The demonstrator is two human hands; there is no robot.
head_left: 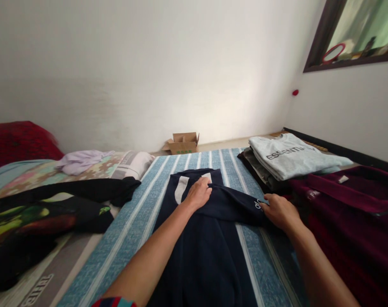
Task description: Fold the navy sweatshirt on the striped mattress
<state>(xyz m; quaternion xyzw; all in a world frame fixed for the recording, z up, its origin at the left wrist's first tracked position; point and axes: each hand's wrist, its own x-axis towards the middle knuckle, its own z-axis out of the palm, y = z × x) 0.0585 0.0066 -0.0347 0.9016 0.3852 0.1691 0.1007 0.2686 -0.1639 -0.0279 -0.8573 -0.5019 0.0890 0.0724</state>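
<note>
A navy sweatshirt [209, 251] with white print lies on a blue striped bed cover [129, 221], one sleeve stretched out to the right. My left hand [199, 192] pinches the cloth near the white patch at the upper part of the garment. Around the sleeve's end, beside small white lettering, the fingers of my right hand [281, 210] are closed. The sleeve runs between both hands. Where the lower part of the sweatshirt ends, I cannot see.
To the right, folded clothes with a grey printed shirt [286, 155] on top stand behind a maroon garment [347, 204]. A black printed garment [72, 213] and a lilac cloth [83, 161] lie left. An open cardboard box [182, 143] is by the wall.
</note>
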